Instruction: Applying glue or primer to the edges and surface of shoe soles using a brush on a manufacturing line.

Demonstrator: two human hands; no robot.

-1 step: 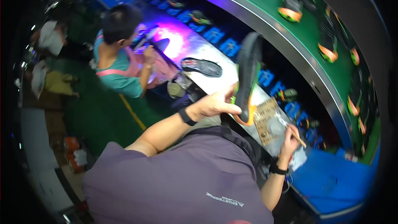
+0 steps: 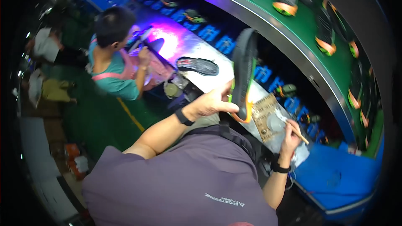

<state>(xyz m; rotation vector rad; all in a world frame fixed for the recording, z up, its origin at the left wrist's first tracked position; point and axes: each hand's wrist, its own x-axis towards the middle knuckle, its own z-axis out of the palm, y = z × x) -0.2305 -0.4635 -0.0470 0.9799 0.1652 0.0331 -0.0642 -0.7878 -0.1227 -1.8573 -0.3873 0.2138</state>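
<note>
Slanting forward, left hand gripping sole

- The shoe in your left hand: matt, rubber-like black face.
- The brush in your right hand: smooth wooden handle.
- Cardboard on your right: matt; the cup there looks like translucent plastic.
- Far rail: smooth, glossy metal.
- Your shirt: matt cloth.

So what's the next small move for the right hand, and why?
Probably ease the brush toward the dark sole: the right hand grips its handle with the bristle end at the cup, and the left hand holds the sole up. Whether the bristles are loaded, I can't tell.
</note>
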